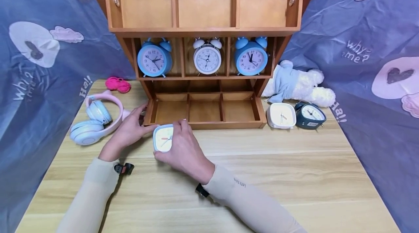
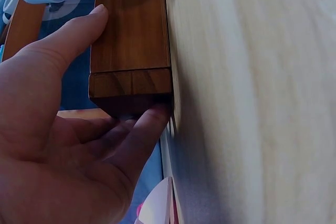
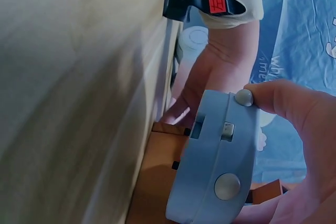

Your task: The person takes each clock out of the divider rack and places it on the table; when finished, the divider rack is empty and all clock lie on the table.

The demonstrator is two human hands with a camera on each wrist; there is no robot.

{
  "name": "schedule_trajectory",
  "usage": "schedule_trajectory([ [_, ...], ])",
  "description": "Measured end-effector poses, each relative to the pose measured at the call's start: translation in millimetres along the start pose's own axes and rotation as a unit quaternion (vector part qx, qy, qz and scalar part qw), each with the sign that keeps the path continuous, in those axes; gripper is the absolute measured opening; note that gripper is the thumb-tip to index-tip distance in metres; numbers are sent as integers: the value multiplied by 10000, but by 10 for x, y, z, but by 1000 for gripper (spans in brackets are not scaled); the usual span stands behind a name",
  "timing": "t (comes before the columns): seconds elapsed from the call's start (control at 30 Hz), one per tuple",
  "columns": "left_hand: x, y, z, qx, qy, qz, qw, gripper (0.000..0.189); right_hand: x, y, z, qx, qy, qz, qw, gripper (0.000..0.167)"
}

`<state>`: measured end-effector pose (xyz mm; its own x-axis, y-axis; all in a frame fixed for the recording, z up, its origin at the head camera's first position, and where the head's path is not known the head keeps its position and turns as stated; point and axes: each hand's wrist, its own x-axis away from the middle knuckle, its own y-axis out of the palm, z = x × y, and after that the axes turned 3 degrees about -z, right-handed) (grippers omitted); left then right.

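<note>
My right hand (image 1: 188,149) holds a square alarm clock (image 1: 162,138) with a light blue case and pale face, just in front of the shelf's lowest tier. In the right wrist view, the clock's blue back and side (image 3: 215,156) show, with the thumb at one small round foot. At the left front corner of the wooden shelf (image 1: 226,125), my left hand (image 1: 129,129) grips the tier's end. The left wrist view shows the thumb on the front board (image 2: 131,30) and fingers against its end. Lower compartments hold nothing visible.
On the middle tier stand a blue twin-bell clock (image 1: 154,59), a white one (image 1: 207,59) and another blue one (image 1: 251,58). Headphones (image 1: 91,131) and pink yarn (image 1: 118,84) lie left. A white clock (image 1: 281,115), dark green clock (image 1: 309,115) and plush toy (image 1: 301,83) are right.
</note>
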<state>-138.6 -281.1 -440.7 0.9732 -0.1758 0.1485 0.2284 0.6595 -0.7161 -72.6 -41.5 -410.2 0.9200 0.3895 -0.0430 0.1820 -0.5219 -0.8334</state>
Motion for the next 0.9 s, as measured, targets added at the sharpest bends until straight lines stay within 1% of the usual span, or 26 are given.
schedule_trajectory([
  [0.27,-35,-7,11,20,-92,-48,9999,118,-28,61,24,105,222,-407,9989,108],
  [0.43,-39,-3,3,5,-115,-91,9999,119,-43,96,52,141,266,-493,9983,108],
  [0.67,-30,4,-7,-85,-93,-54,9999,117,-55,149,70,144,408,-653,9969,109],
  [0.9,-27,3,-4,-66,-60,-44,10000,117,-63,180,64,132,398,-664,9969,108],
])
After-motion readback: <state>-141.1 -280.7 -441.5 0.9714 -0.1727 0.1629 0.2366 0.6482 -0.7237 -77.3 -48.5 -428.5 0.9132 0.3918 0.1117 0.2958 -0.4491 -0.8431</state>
